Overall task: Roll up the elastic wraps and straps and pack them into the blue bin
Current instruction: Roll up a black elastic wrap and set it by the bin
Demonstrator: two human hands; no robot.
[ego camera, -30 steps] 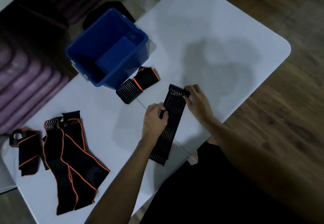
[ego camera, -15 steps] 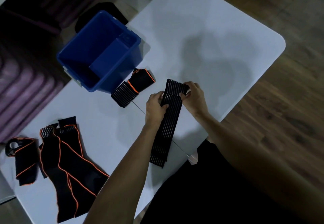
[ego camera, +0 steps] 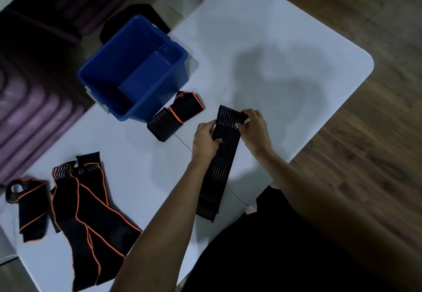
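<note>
A long black ribbed strap (ego camera: 217,168) lies on the white table (ego camera: 285,47), running from near my body toward the far side. Its far end is folded over into a short flap. My left hand (ego camera: 205,141) pinches the strap's left edge just below the fold. My right hand (ego camera: 253,127) pinches the folded end on the right side. The blue bin (ego camera: 180,72) stands at the table's left edge, open. Right beside the bin sits a black wrap with orange trim (ego camera: 175,116), folded up.
Flat black wraps with orange edging (ego camera: 89,218) lie spread at the table's near left, with a smaller looped one (ego camera: 27,205) beside them. Purple cushions (ego camera: 29,113) sit off the table's left side. Wooden floor lies to the right.
The far end of the strap has been folded over a little further, and both hands have crept up along it. The view has shifted slightly.
</note>
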